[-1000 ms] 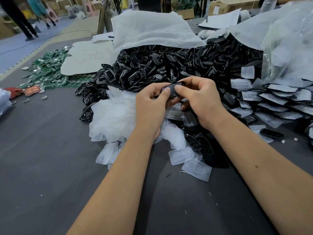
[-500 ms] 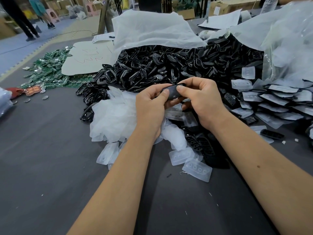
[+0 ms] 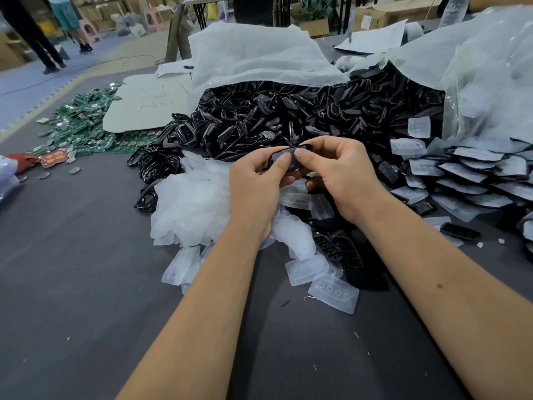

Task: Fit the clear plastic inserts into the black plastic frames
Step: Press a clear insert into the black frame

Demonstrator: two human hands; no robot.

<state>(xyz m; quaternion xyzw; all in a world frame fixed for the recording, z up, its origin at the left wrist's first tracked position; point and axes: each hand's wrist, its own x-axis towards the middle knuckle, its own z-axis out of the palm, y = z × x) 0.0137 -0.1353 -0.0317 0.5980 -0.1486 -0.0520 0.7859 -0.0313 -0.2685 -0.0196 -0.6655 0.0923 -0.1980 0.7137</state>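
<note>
The black frame [image 3: 290, 161] I'm working on sits up off the desk [image 3: 86, 284], pinched between both hands in front of the big heap of loose frames [image 3: 288, 116]. A clear insert [image 3: 281, 155] lies in its opening, pale against the black. My left hand [image 3: 253, 183] grips the near-left end with the thumb laid across the insert, and my right hand [image 3: 343, 174] grips the other end, thumb tip meeting the left one on top. So both hands are clamped on the same piece, thumbs almost touching.

I judge this to be the pressing-in step: the insert is placed but I can't tell whether its edges are fully seated all round. The next move probably calls for even thumb pressure along the rim, then setting the piece with the finished ones [image 3: 476, 171] fanned out to my right.

Just below my hands lie loose spare inserts [image 3: 333, 293] and a crumpled white bag [image 3: 193, 200]. Green circuit boards [image 3: 80, 131] are spread well off to the left. The near desk in front of my forearms is bare grey felt, the roomiest place to move, while the right side is crowded up to the clear bag [image 3: 490, 82].
</note>
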